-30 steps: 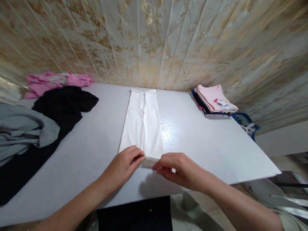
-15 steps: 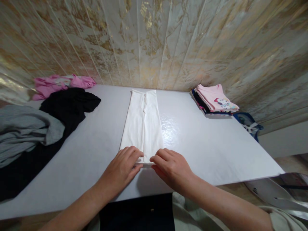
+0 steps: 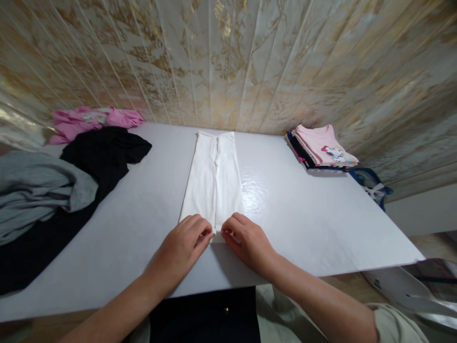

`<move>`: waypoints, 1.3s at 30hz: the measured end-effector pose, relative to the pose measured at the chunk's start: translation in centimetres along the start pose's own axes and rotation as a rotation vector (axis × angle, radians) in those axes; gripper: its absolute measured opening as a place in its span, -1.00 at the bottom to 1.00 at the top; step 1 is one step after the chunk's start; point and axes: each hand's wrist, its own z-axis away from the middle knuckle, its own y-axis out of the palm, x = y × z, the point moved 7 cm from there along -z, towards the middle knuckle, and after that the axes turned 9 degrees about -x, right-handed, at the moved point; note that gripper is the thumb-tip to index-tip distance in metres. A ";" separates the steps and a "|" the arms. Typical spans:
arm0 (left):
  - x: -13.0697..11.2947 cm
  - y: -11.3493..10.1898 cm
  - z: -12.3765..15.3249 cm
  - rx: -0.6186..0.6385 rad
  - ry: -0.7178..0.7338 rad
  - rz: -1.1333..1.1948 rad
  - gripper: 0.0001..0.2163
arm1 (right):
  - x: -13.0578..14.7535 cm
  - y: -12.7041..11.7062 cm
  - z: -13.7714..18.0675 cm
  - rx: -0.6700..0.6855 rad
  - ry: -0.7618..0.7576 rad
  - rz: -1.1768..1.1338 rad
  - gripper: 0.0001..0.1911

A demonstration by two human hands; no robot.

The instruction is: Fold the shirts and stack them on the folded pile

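A white garment (image 3: pixel 228 183), folded into a long strip with a lengthwise seam down its middle, lies flat on the white table (image 3: pixel 303 224). Its exact kind does not show. At the near end, my left hand (image 3: pixel 187 243) pinches the edge just left of the middle line. My right hand (image 3: pixel 248 243) pinches the same edge just right of it, with a small gap between the two hands. A little of the cloth's near hem is lifted between the fingertips. The outer near corners are hidden beneath my hands.
A stack of folded clothes with a pink printed top (image 3: pixel 326 145) sits at the back right. Crumpled grey cloth (image 3: pixel 46 190), black cloth (image 3: pixel 107 147) and pink cloth (image 3: pixel 78 124) lie along the left. Behind the table hangs a patterned curtain (image 3: pixel 228 62).
The fingers of both hands have closed into pinches on the near edge, which is now slightly raised. The garment's far end stays in place; the camera view has shifted a little.
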 end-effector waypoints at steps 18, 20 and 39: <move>0.3 1.9 1.8 0.010 0.067 -0.137 -0.96 | 0.2 1.3 0.6 -0.012 -0.076 0.105 -0.95; 0.2 1.9 1.6 0.006 0.038 -0.146 -0.96 | -0.2 1.0 0.5 -0.025 -0.008 0.039 -0.94; 0.6 2.1 1.9 0.056 0.134 -0.184 -0.87 | 0.9 1.4 0.8 -0.095 -0.182 0.267 -0.84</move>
